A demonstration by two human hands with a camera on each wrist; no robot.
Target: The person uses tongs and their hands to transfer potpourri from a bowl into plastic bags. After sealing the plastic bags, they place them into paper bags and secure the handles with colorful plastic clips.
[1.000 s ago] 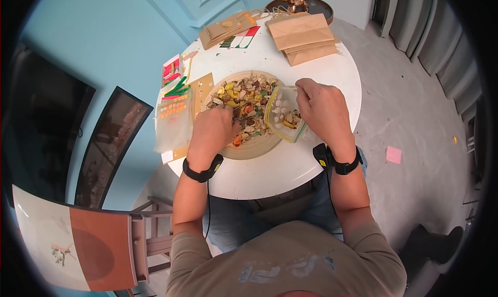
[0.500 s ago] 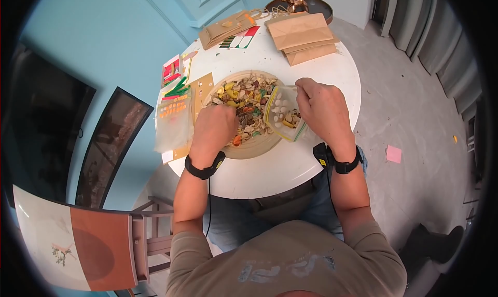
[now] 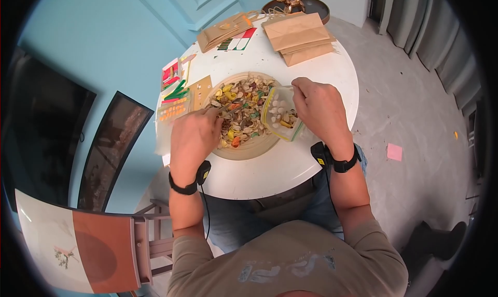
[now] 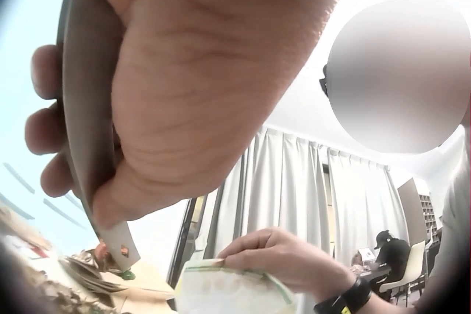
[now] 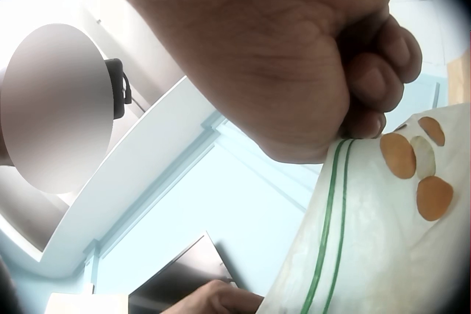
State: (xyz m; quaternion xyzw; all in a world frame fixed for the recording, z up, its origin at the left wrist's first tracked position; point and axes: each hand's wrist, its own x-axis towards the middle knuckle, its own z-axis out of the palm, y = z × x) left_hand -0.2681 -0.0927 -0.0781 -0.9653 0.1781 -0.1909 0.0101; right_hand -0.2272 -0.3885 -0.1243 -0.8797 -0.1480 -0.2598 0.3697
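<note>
My left hand (image 3: 196,136) grips a pair of metal tongs (image 4: 92,108), fingers on one side and thumb on the other. The tips of the tongs reach over a round wooden tray (image 3: 244,152) heaped with potpourri (image 3: 248,121), dried pieces in beige, yellow, orange and green. An orange piece (image 3: 235,106) shows right at the tips. With curled fingers, my right hand (image 3: 322,107) holds a clear zip bag (image 3: 280,118) by its upper edge, its mouth tilted toward the tray. A few dried pieces lie inside, and orange and white dots mark the bag's side (image 5: 434,200).
Brown paper bags (image 3: 298,37) and flatter kraft bags (image 3: 225,32) lie at the table's far side. Along the left edge are green and red strips (image 3: 176,91) and a dotted clear bag (image 3: 171,111). A dark round tray (image 3: 317,9) stands behind the white table (image 3: 340,79).
My left hand has moved left and back from the middle of the potpourri, bringing the tongs into clearer sight. The right hand and zip bag have stayed nearly in place.
</note>
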